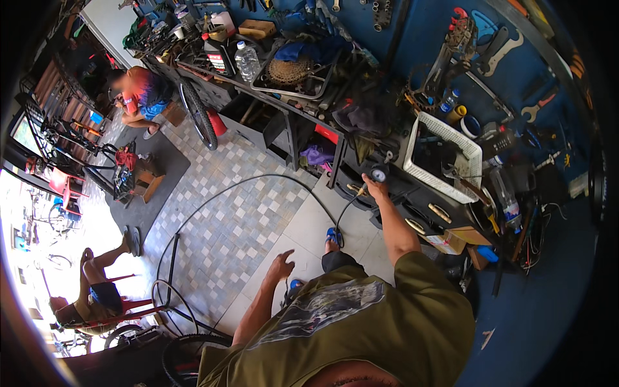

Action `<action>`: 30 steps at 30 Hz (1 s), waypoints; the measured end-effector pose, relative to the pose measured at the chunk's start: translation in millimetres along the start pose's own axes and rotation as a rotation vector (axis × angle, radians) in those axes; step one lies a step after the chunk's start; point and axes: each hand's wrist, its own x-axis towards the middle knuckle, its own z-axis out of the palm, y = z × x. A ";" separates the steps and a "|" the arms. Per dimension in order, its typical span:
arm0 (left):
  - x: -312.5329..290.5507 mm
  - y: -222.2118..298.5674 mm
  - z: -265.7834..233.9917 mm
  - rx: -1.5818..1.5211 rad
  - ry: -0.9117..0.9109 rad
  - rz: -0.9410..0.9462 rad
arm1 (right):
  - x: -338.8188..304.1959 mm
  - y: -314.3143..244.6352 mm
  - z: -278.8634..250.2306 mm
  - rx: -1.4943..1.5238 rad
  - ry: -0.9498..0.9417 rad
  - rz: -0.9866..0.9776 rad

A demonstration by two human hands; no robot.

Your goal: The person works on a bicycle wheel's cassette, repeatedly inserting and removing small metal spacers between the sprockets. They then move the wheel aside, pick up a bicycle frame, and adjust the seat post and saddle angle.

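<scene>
My right hand (374, 188) is closed around a tyre inflator with a round dial gauge (379, 175), close to the front of the workbench drawers. A black air hose (264, 175) with a brass-coloured fitting hangs below it and loops across the floor. Over the tiles my left hand (281, 266) hangs in the air with nothing in it, its fingers loosely bent and apart. Just beyond the gauge, a white plastic basket (412, 148) holding dark parts and tools stands on the bench.
Along the bench lie a tray with a bicycle cassette (291, 69), a clear bottle (246, 61) and a black bottle (218, 55). Wrenches (506, 50) hang on the blue wall. One person (143, 90) crouches by a bicycle tyre (197, 115); another person (97, 293) sits at lower left.
</scene>
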 end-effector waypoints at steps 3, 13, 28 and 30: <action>33.1 84.7 -28.5 -0.093 0.007 0.083 | -8.8 -0.6 10.6 0.415 -0.031 -0.228; 99.5 253.0 -114.7 -0.093 0.218 0.575 | -151.6 -183.0 -72.4 0.735 -0.410 -0.494; 77.9 194.3 -209.5 0.168 0.154 0.447 | -175.2 -221.9 16.4 0.984 -0.506 -0.048; 77.3 171.3 -202.4 0.173 0.183 0.466 | -187.9 -225.6 22.9 0.948 -0.523 -0.022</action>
